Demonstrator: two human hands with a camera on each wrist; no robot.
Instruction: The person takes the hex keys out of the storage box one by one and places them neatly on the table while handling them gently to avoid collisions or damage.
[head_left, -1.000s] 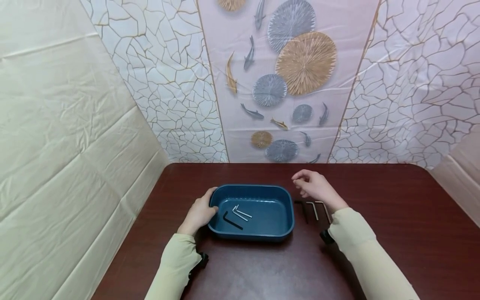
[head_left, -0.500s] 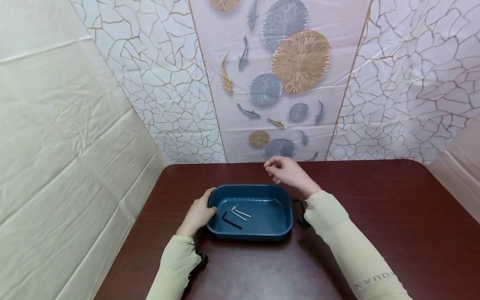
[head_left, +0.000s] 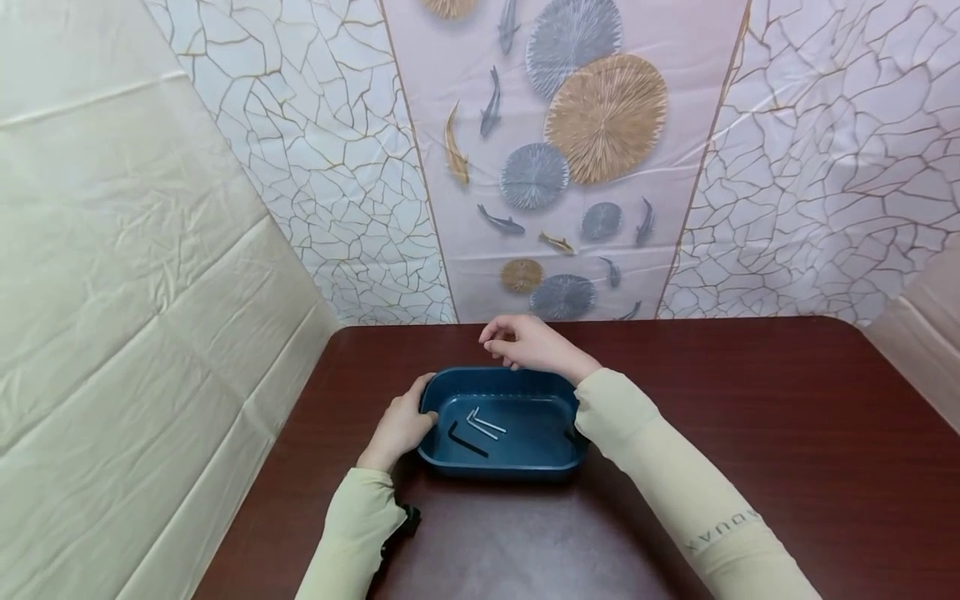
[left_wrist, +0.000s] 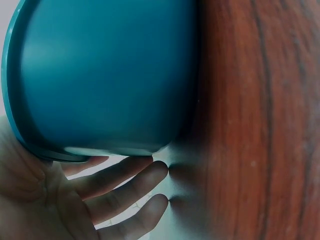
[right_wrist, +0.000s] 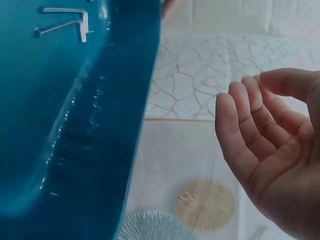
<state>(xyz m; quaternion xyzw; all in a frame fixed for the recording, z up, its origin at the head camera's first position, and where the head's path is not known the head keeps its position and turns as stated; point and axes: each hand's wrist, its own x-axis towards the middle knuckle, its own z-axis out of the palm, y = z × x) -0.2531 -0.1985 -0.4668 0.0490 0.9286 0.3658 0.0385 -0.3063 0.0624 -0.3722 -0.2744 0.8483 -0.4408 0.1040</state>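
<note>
A dark blue tray stands on the table, its outer wall filling much of the left wrist view. My left hand holds its left end, thumb over the rim and fingers outside. Inside the tray lie a black hex key and two silver hex keys, which are close together. Over the far rim hovers my right hand, loosely curled. In the right wrist view nothing shows between the fingers and thumb of that hand.
The dark red table extends to both sides. A patterned wall cloth hangs behind its far edge, and a pale cloth runs along the left. My right sleeve covers the area just right of the tray.
My right hand has moved left from beside the tray to above its far rim. The hex keys on the table at the right are now hidden behind the forearm. The left hand stays put.
</note>
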